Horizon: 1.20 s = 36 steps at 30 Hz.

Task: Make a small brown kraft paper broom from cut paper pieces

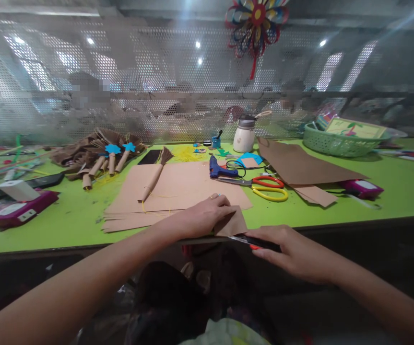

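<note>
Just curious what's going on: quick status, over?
Left hand pressing brown paper at table edge. Right hand gripping cutter against the paper. Nothing blocking; scissors lie beyond.

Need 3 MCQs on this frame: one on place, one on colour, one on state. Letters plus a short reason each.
1. Where does the blue glue gun lie?
A. on the stack of brown paper
B. in the green basket
C. under the table

2. What colours are the handles of the scissors on the table?
A. black
B. red and yellow
C. white

3. What is the left hand doing?
A. hanging free
B. pressing on a brown paper piece
C. holding the jar

Answers: 1 A, the gun rests at the stack's far edge. 2 B, one red loop, one yellow. 3 B, fingers flat on the paper while the right hand holds a cutting tool.
</note>
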### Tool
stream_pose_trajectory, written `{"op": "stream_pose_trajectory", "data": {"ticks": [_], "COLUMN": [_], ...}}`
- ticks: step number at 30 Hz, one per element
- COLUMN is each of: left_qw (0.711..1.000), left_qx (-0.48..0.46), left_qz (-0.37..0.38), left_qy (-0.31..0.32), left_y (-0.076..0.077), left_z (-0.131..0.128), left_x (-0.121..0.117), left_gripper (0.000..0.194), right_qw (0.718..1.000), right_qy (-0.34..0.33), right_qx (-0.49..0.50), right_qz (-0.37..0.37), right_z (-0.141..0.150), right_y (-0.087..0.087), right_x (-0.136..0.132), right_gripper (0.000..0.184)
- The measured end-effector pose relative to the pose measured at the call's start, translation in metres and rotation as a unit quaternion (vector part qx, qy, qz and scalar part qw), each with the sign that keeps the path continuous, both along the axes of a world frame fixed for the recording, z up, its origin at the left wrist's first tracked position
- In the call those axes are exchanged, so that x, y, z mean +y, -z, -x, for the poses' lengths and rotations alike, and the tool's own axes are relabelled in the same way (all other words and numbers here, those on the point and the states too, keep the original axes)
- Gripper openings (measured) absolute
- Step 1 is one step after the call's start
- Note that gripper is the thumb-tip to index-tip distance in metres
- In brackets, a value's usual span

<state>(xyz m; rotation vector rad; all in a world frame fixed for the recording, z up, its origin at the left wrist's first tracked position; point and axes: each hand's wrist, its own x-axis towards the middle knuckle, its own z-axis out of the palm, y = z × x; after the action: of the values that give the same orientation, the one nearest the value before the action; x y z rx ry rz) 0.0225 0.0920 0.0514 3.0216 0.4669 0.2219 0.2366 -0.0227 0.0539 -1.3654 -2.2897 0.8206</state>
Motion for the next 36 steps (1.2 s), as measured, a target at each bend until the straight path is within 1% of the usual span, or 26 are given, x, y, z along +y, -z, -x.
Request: {"op": "stream_pose_trajectory", "data": {"ticks": [3, 8, 10, 13, 16, 18, 20, 22, 23, 24, 26, 27, 28, 30, 33, 36], "left_qw": [1.000, 1.000, 1.000, 1.000, 0.997, 0.989, 0.975, 0.957, 0.951, 0.950, 0.962, 0.968, 0.974, 0.978, 0.975, 0.972], "left_qx": [-0.001, -0.008, -0.010, -0.022, -0.060, -0.099, -0.136, -0.165, -0.177, -0.185, -0.184, -0.169, -0.143, -0.091, -0.038, -0.003], "left_qz": [0.000, 0.001, 0.003, 0.011, 0.052, 0.104, 0.168, 0.218, 0.226, 0.215, 0.144, 0.105, 0.075, 0.037, 0.036, 0.069], "left_qy": [0.000, -0.002, 0.000, 0.002, -0.004, -0.021, -0.054, -0.097, -0.116, -0.130, -0.141, -0.150, -0.160, -0.185, -0.214, -0.226], "left_y": [0.002, 0.005, 0.005, 0.004, 0.005, 0.008, 0.011, 0.014, 0.015, 0.015, 0.013, 0.010, 0.008, 0.002, -0.005, -0.010], "left_z": [0.000, 0.000, -0.001, -0.001, -0.001, 0.000, 0.000, 0.001, 0.002, 0.003, 0.005, 0.006, 0.007, 0.008, 0.005, -0.001], "left_x": [0.001, 0.003, 0.003, 0.003, 0.002, 0.003, 0.004, 0.005, 0.005, 0.004, 0.003, 0.002, 0.002, 0.001, 0.004, 0.011], "left_gripper": [0.055, 0.047, 0.046, 0.040, 0.033, 0.030, 0.027, 0.032, 0.037, 0.039, 0.038, 0.036, 0.029, 0.025, 0.023, 0.026], "right_qw": [1.000, 0.997, 0.996, 0.996, 0.998, 0.996, 0.982, 0.969, 0.961, 0.953, 0.935, 0.925, 0.918, 0.908, 0.891, 0.876], "right_qy": [-0.001, -0.031, -0.033, -0.017, 0.027, 0.091, 0.186, 0.238, 0.257, 0.274, 0.309, 0.328, 0.339, 0.354, 0.375, 0.387], "right_qx": [-0.004, -0.031, -0.034, -0.032, -0.019, 0.001, 0.009, 0.003, 0.006, 0.009, -0.002, -0.014, -0.021, -0.032, -0.045, -0.057], "right_qz": [0.016, 0.062, 0.070, 0.079, 0.061, 0.023, -0.014, -0.070, -0.102, -0.126, -0.172, -0.191, -0.204, -0.222, -0.252, -0.282], "right_z": [-0.002, 0.002, 0.003, -0.004, -0.021, -0.039, -0.057, -0.073, -0.079, -0.083, -0.086, -0.086, -0.084, -0.080, -0.078, -0.080], "right_y": [0.000, -0.002, -0.003, -0.007, -0.014, -0.017, -0.015, -0.009, -0.005, -0.002, 0.003, 0.005, 0.006, 0.008, 0.011, 0.016], "right_x": [-0.007, -0.023, -0.029, -0.034, -0.029, -0.015, 0.008, 0.036, 0.052, 0.067, 0.095, 0.108, 0.119, 0.137, 0.159, 0.179], "right_gripper": [0.042, 0.042, 0.042, 0.043, 0.042, 0.045, 0.052, 0.054, 0.053, 0.052, 0.050, 0.049, 0.049, 0.048, 0.043, 0.040]}}
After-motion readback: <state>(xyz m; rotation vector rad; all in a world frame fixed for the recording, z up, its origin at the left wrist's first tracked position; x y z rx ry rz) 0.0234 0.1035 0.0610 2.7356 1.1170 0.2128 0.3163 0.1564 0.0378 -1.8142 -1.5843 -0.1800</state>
